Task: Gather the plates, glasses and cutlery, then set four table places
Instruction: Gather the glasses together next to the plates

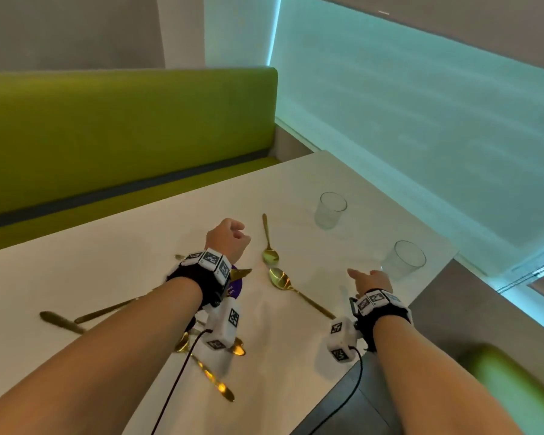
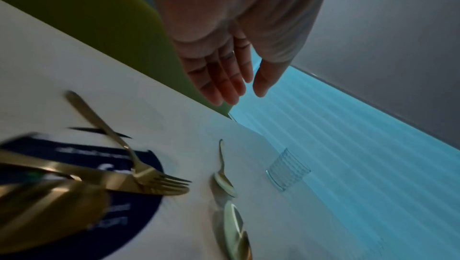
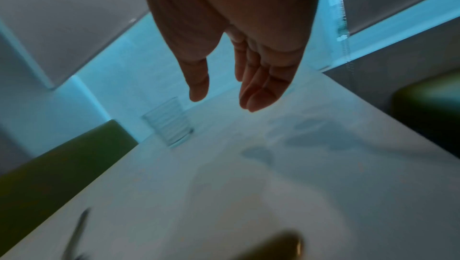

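Two clear glasses stand on the white table (image 1: 139, 246), a far glass (image 1: 330, 210) and a near glass (image 1: 405, 260) by the right edge. Two gold spoons (image 1: 269, 246) (image 1: 283, 281) lie between my hands. My left hand (image 1: 233, 235) hovers above the table with relaxed fingers (image 2: 224, 87), holding nothing. Below its wrist lie a gold fork (image 2: 139, 168) and knife (image 2: 112, 180), crossed over a dark round disc (image 2: 144, 201). My right hand (image 1: 368, 277) is open and empty, just left of the near glass. The right wrist view shows its fingers (image 3: 259, 95) and one glass (image 3: 169, 124).
More gold cutlery lies under my left forearm, including a knife (image 1: 60, 321) and a spoon (image 1: 214, 378). A green bench (image 1: 123, 136) runs along the table's far side. A lit blind (image 1: 421, 120) stands to the right. The table's near right corner drops to the floor.
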{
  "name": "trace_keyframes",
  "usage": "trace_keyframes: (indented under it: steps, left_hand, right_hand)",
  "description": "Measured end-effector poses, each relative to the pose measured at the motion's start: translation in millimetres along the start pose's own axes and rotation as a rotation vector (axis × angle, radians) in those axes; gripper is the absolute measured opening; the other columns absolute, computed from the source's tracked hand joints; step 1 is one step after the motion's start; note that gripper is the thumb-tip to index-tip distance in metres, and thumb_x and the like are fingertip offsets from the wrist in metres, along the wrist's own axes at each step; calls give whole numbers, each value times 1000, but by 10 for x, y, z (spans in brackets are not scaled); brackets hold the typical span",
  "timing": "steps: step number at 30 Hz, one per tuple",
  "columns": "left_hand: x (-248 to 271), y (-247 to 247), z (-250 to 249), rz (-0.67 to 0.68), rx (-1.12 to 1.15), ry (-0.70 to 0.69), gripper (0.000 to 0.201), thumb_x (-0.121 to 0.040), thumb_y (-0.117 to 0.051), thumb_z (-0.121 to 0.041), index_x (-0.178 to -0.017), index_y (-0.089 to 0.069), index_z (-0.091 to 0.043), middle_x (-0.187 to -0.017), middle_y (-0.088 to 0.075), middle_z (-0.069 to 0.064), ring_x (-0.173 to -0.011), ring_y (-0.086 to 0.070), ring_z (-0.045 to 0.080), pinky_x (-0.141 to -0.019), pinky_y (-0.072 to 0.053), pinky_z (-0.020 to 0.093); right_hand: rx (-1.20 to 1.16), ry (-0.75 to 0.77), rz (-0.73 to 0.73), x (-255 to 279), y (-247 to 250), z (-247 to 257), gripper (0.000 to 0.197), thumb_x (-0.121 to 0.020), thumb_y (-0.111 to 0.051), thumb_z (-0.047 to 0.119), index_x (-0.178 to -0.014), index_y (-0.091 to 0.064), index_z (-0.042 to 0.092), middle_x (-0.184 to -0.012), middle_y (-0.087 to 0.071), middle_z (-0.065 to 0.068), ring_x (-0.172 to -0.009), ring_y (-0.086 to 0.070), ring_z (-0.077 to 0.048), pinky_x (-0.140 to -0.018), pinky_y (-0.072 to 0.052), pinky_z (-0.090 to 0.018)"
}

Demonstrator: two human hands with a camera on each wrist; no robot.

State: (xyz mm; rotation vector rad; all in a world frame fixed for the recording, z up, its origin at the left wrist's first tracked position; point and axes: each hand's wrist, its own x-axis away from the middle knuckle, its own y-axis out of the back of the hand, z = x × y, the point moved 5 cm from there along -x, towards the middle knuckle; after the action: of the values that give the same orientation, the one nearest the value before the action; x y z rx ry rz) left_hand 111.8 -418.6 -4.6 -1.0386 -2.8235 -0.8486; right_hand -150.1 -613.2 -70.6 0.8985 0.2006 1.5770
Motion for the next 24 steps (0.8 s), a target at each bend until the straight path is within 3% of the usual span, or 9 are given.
trace_keyframes:
  steps: [3, 6, 11, 14, 17, 19, 21, 24]
  left_hand:
    - [-221, -369, -124, 32, -14, 13, 31, -87, -62, -17, -116, -58, -8, -94, -58, -1, -84, -53, 14, -76, -39, 21]
    - [-390, -681, -223, 71, -36, 28, 31, -87, -62, -18, -116, -57, -8, -94, -58, -1, -86, -53, 14, -78, -39, 20]
    - [-597, -1026, -312, 113, -45, 51, 34, -87, -63, -20, -118, -56, -8, -97, -59, 2, -97, -60, 23, -82, -42, 23]
    - [-727, -1184, -315, 126, -57, 73, 36, -87, -63, -22, -119, -55, -8, -107, -65, 7, -106, -60, 24, -85, -43, 24]
    - [-882, -1349, -331, 152, -71, 89, 40, -85, -65, -25, -120, -53, -9, -97, -65, 3, -117, -56, 26, -100, -42, 30]
    - [-991, -1469, -368, 182, -92, 84, 47, -84, -67, -29, -123, -49, -8, -88, -60, -2, -120, -53, 25, -111, -33, 34]
    - [-1086, -1580, -426, 207, -89, 96, 58, -82, -69, -32, -129, -43, -8, -110, -61, 5, -119, -53, 25, -103, -36, 27]
    - [-1225, -1774, -532, 237, -85, 95, 75, -79, -73, -34, -137, -35, -8, -135, -51, 10, -124, -50, 26, -99, -39, 31]
  right_hand:
    - [-72, -87, -112, -333, 368, -99, 82, -78, -74, 35, -140, -34, 0, -133, -51, -23, -118, -54, -38, -98, -44, -44]
    - [-120, -142, -183, -563, 578, -185, 90, -76, -76, 35, -143, -26, 1, -140, -44, -23, -126, -48, -37, -101, -39, -45]
    - [-204, -93, -273, -861, 627, -212, 103, -67, -84, 31, -147, -23, 9, -147, -37, -17, -135, -39, -33, -108, -35, -44]
    - [-221, -39, -284, -972, 565, -200, 106, -60, -88, 27, -145, -26, 7, -145, -40, -16, -135, -39, -31, -111, -34, -42]
    - [-237, -13, -315, -1064, 539, -187, 107, -59, -89, 28, -143, -28, 6, -143, -42, -16, -134, -39, -31, -111, -35, -40]
    - [-245, -13, -333, -1129, 540, -186, 102, -59, -88, 30, -141, -32, 7, -140, -45, -16, -132, -42, -32, -109, -37, -41]
    - [-234, -21, -353, -1175, 544, -188, 94, -61, -87, 32, -138, -38, 10, -136, -49, -16, -128, -46, -33, -106, -41, -41]
    - [-229, -32, -370, -1202, 515, -178, 85, -63, -85, 31, -134, -42, 13, -132, -53, -14, -123, -51, -33, -103, -44, -41]
